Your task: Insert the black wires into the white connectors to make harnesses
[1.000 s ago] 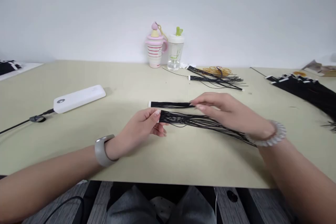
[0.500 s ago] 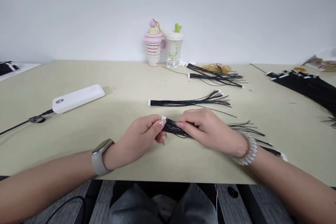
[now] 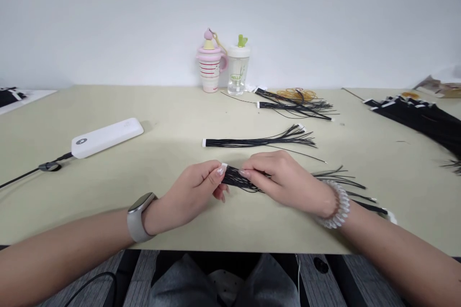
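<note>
My left hand pinches the white-tipped end of a bundle of thin black wires just above the table's near edge. My right hand grips the same bundle a little to the right, fingers curled over the strands. The loose wire ends fan out past my right wrist, towards the right. A second black wire bundle with a white end lies flat just beyond my hands.
A white power bank with a cable lies at the left. A pink cup and a clear bottle stand at the wall. More wire bundles and rubber bands lie behind; a large black pile sits at the right.
My right hand left the far bundle and came back to the near one. Both hands drew the held bundle towards me and now hold it almost still.
</note>
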`<state>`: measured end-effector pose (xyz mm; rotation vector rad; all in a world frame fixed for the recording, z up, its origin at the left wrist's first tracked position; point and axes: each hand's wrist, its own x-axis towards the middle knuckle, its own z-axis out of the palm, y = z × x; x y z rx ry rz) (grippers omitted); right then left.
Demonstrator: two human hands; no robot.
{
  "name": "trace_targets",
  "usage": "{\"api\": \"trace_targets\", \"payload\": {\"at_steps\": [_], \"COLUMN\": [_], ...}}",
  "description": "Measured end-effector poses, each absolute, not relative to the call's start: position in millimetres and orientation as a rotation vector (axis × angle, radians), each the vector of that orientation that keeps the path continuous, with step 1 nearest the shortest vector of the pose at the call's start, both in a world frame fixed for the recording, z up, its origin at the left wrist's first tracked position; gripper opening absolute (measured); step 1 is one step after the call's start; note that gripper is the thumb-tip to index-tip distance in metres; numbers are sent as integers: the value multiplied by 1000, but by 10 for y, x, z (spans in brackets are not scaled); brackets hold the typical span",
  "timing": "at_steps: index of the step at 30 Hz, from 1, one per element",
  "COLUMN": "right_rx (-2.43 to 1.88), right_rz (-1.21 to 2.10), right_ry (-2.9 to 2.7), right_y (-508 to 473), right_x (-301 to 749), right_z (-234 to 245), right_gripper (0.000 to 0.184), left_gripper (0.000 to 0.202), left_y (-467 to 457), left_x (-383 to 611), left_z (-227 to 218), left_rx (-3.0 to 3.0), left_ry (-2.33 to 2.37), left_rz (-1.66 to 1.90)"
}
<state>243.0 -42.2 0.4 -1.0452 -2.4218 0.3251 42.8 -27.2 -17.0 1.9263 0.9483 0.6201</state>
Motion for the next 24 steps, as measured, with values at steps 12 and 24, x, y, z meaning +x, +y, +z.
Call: {"api": "trace_targets", "payload": {"at_steps": [12,24], "right_rx": [-1040,-945], "right_rz": [266,334], "right_ry": [-2514,-2492], "right_y": [-400,-399], "right_x": [2386,2370], "right_z": [-67,-86], "right_gripper": [22,23], "left_gripper": [42,42], "left_y": [-286,-306], "left_x": [421,412], "left_z": [-202,-205], "left_rx": [2014,2053], "left_ry": [973,917], "left_rz": [529,493]}}
